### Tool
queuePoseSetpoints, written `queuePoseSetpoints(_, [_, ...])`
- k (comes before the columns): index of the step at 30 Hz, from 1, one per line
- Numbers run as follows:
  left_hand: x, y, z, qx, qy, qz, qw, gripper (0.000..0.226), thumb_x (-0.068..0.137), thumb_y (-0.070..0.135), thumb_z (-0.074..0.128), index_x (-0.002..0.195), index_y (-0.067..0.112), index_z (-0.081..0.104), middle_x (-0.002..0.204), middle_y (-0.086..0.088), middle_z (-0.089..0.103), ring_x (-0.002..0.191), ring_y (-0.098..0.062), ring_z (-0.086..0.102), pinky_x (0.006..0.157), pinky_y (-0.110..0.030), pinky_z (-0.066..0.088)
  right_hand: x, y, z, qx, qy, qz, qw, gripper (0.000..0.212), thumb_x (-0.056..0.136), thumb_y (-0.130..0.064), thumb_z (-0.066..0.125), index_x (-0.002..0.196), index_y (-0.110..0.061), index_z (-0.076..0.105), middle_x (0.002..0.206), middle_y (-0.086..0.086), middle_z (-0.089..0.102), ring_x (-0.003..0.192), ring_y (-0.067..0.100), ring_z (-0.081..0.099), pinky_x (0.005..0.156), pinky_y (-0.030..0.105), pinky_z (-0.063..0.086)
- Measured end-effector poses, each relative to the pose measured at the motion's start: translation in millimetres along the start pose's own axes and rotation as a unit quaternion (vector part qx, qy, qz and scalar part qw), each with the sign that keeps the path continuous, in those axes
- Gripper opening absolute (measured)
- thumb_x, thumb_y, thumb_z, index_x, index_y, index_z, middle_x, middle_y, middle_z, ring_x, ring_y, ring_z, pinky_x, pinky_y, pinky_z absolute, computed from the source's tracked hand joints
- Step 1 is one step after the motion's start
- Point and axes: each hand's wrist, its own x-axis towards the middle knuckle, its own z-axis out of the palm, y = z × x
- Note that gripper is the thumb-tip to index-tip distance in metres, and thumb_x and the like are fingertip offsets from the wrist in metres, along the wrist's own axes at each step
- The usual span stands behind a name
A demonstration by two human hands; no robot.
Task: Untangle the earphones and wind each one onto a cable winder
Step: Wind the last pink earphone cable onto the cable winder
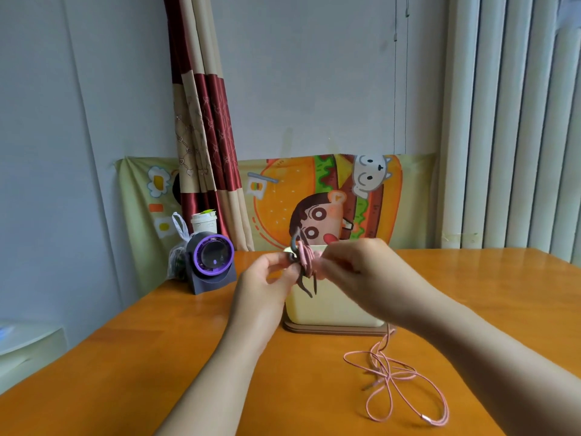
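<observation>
While the pink cord [306, 259] sits part-wound on the dark winder [293, 247], I hold both raised above the tabletop [157, 357], just in front of the cream box [327, 309]. The rest of the cord drops behind my right forearm and lies in loose, crossing loops [382, 369] on the tabletop at lower right.

I judge the cord light, thin and limp. It should slip off the winder if the tension goes slack, and it may snag where the loops cross. The sound hold is the winder by its edge and the cord close to the coil, so each turn lays down tight. A few dark strands [306, 286] hang below the coil; I cannot tell whether they are the winder's own tails or a second earphone.

My left hand [270, 270] comes in from the left, its fingers [283, 262] curled and pinching the winder. My right hand [355, 265] meets the coil from the right, fingertips gathered in a pinch on the cord. Its wrist is bent and the forearm runs up from lower right. A purple fan [212, 256] stands well off to the left.
</observation>
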Motion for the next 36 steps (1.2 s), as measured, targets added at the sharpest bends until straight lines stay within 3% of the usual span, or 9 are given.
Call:
queuePoseSetpoints(3, [-4, 4, 1, 0.070, -0.026, 0.025, 0.997, 0.008, 0.089, 0.029, 0.069, 0.095, 0.034, 0.067, 0.095, 0.017, 0.073, 0.096, -0.007, 0.067, 0.094, -0.044, 0.052, 8, 6, -11, 0.031, 0.025, 0.017, 0.999, 0.037, 0.093, -0.034, 0.056, 0.059, -0.019, 0.055, 0.043, -0.012, 0.046, 0.048, 0.003, 0.043, 0.047, 0.017, 0.032])
queuePoseSetpoints(11, [-17, 14, 0, 0.131, -0.124, 0.083, 0.980, 0.014, 0.092, 0.015, 0.064, 0.094, 0.029, 0.065, 0.092, 0.017, 0.072, 0.088, 0.005, 0.066, 0.077, -0.008, 0.047, 22, 22, -24, 0.019, 0.014, 0.002, 1.000, 0.043, 0.078, -0.044, 0.066, 0.053, -0.016, 0.046, 0.051, -0.006, 0.034, 0.046, 0.008, 0.034, 0.045, 0.019, 0.028])
queuePoseSetpoints(14, [-19, 16, -4, 0.123, -0.166, 0.078, 0.975, 0.015, 0.093, 0.014, 0.063, 0.095, 0.028, 0.065, 0.092, 0.017, 0.073, 0.089, 0.002, 0.067, 0.084, -0.015, 0.049, 22, 27, -25, 0.030, -0.004, -0.008, 1.000, 0.045, 0.070, -0.055, 0.062, 0.054, -0.016, 0.045, 0.051, -0.005, 0.033, 0.046, 0.009, 0.030, 0.045, 0.021, 0.024])
queuePoseSetpoints(19, [-16, 17, -8, 0.040, -0.236, 0.058, 0.969, 0.018, 0.091, 0.012, 0.064, 0.109, 0.014, 0.066, 0.104, -0.006, 0.074, 0.104, -0.021, 0.068, 0.100, -0.045, 0.049, 23, 32, -25, 0.144, -0.018, 0.026, 0.989, 0.048, 0.072, -0.055, 0.060, 0.055, -0.013, 0.043, 0.047, -0.013, 0.031, 0.045, 0.004, 0.028, 0.046, 0.014, 0.024])
queuePoseSetpoints(23, [-17, 22, -2, -0.136, -0.255, 0.019, 0.957, 0.039, 0.078, 0.019, 0.071, 0.114, 0.006, 0.066, 0.116, -0.017, 0.068, 0.110, -0.035, 0.063, 0.101, -0.048, 0.047, 23, 39, -9, 0.316, -0.058, 0.097, 0.942, 0.058, 0.082, -0.060, 0.058, 0.068, -0.005, 0.065, 0.069, 0.019, 0.052, 0.070, 0.023, 0.043, 0.071, 0.042, 0.040])
queuePoseSetpoints(25, [-17, 30, 3, -0.232, -0.231, -0.005, 0.945, 0.036, 0.074, 0.016, 0.075, 0.108, 0.007, 0.067, 0.106, -0.013, 0.071, 0.098, -0.025, 0.066, 0.091, -0.039, 0.050, 20, 36, 4, 0.340, -0.059, 0.122, 0.930, 0.047, 0.093, -0.041, 0.052, 0.069, -0.003, 0.065, 0.071, 0.024, 0.054, 0.071, 0.025, 0.043, 0.069, 0.040, 0.040])
queuePoseSetpoints(29, [-8, 39, 11, -0.338, -0.114, -0.042, 0.933, 0.021, 0.075, 0.012, 0.061, 0.095, 0.013, 0.068, 0.089, -0.003, 0.074, 0.075, -0.009, 0.068, 0.068, -0.022, 0.052, 14, 27, 19, 0.311, -0.013, 0.126, 0.942, 0.045, 0.100, -0.031, 0.038, 0.060, -0.014, 0.047, 0.051, -0.007, 0.035, 0.048, 0.007, 0.027, 0.049, 0.020, 0.023])
queuePoseSetpoints(32, [6, 38, 8, -0.367, -0.027, -0.066, 0.928, 0.013, 0.089, 0.008, 0.058, 0.098, 0.013, 0.066, 0.090, -0.001, 0.072, 0.077, -0.008, 0.067, 0.066, -0.021, 0.053, 8, 23, 19, 0.244, -0.033, 0.094, 0.965, 0.043, 0.101, -0.031, 0.037, 0.073, -0.007, 0.059, 0.054, -0.010, 0.037, 0.049, 0.005, 0.030, 0.048, 0.015, 0.026])
queuePoseSetpoints(36, [15, 32, 0, -0.322, 0.034, -0.078, 0.943, 0.011, 0.094, 0.008, 0.057, 0.097, 0.013, 0.067, 0.093, -0.003, 0.070, 0.085, -0.013, 0.064, 0.074, -0.026, 0.050, 3, 18, 10, 0.157, -0.055, 0.072, 0.983, 0.032, 0.100, -0.029, 0.043, 0.087, -0.012, 0.068, 0.065, 0.002, 0.047, 0.059, 0.011, 0.041, 0.054, 0.024, 0.033])
